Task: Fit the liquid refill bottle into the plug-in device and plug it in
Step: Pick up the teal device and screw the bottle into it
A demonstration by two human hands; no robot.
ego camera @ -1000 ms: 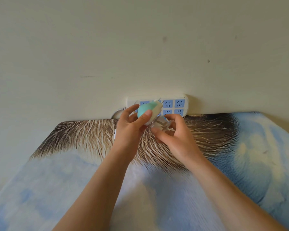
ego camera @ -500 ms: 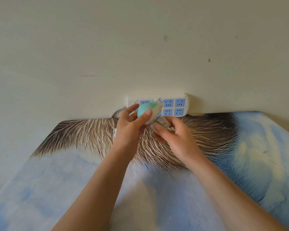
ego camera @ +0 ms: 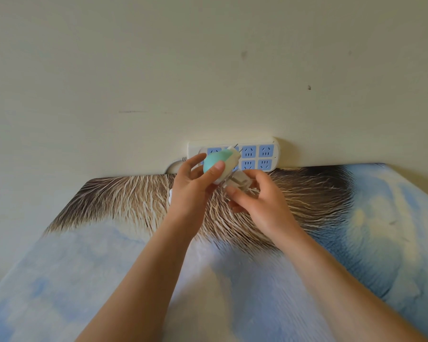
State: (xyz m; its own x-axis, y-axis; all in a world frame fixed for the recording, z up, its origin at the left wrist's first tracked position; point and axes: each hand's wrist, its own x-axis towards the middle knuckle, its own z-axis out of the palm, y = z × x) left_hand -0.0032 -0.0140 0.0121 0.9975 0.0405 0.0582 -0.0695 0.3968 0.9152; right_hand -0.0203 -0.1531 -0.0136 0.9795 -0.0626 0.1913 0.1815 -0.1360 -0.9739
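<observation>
My left hand grips a teal-and-white plug-in device, held in the air with its metal prongs pointing up and to the right. My right hand holds a small clear refill bottle against the device's lower end. The bottle's neck meets the device's underside; how deep it sits is hidden by my fingers. Both are held just in front of a white power strip with blue sockets that lies against the wall.
A cream wall rises behind the strip. Its cord curls away on the left. Below lies a surface covered with a blue and brown printed cloth.
My right hand has shifted the bottle slightly against the device's base; my left hand and the device have stayed nearly still.
</observation>
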